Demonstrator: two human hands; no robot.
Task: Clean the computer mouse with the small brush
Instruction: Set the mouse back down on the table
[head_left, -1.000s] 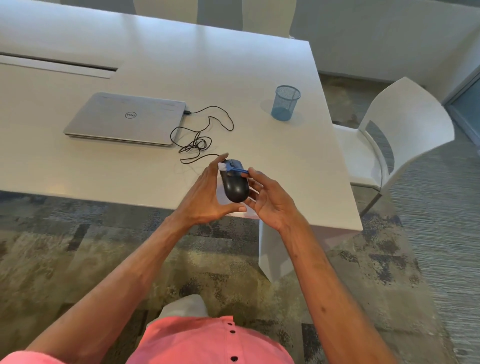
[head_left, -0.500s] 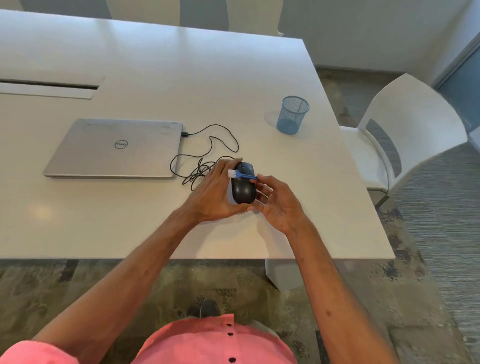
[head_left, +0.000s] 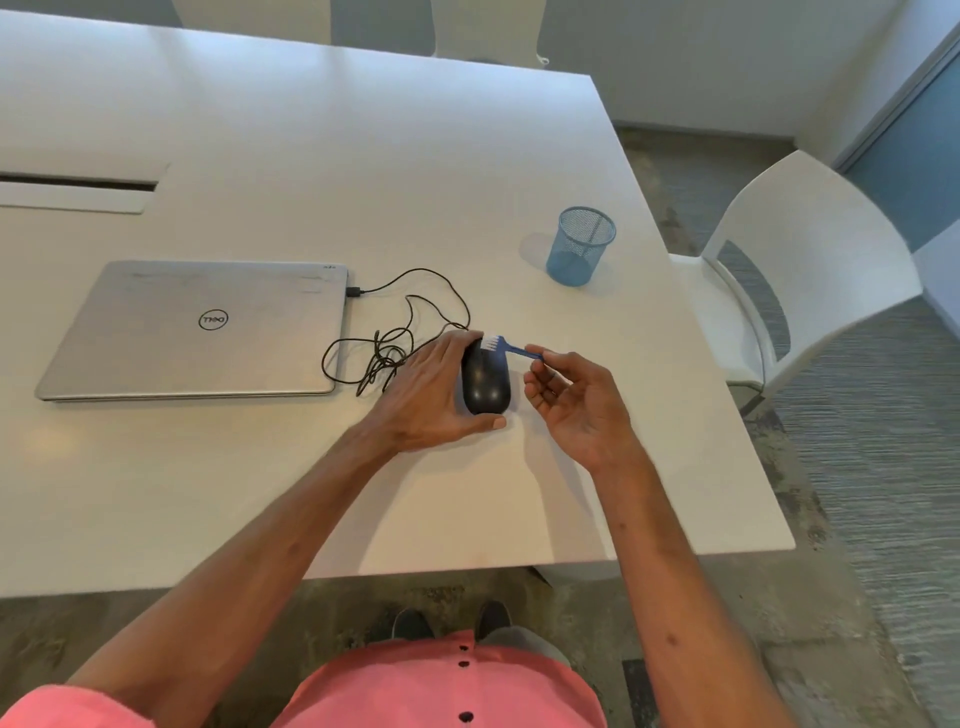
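A black computer mouse (head_left: 486, 379) rests on the white table (head_left: 311, 156). My left hand (head_left: 431, 395) cups its left side, thumb at its near end. My right hand (head_left: 576, 402) pinches the handle of a small blue brush (head_left: 506, 347) with white bristles. The bristles touch the far end of the mouse. The mouse's black cable (head_left: 400, 332) lies tangled to the left and runs to a closed silver laptop (head_left: 197, 330).
A blue mesh pen cup (head_left: 581, 247) stands to the far right of the mouse. A white chair (head_left: 789, 270) sits at the table's right edge. A cable slot (head_left: 72, 192) is in the tabletop at far left. The near table edge is close to my body.
The mouse has come down from above the table's near edge and now lies on the tabletop. My right hand has drawn back to the right, holding the brush by its handle tip.
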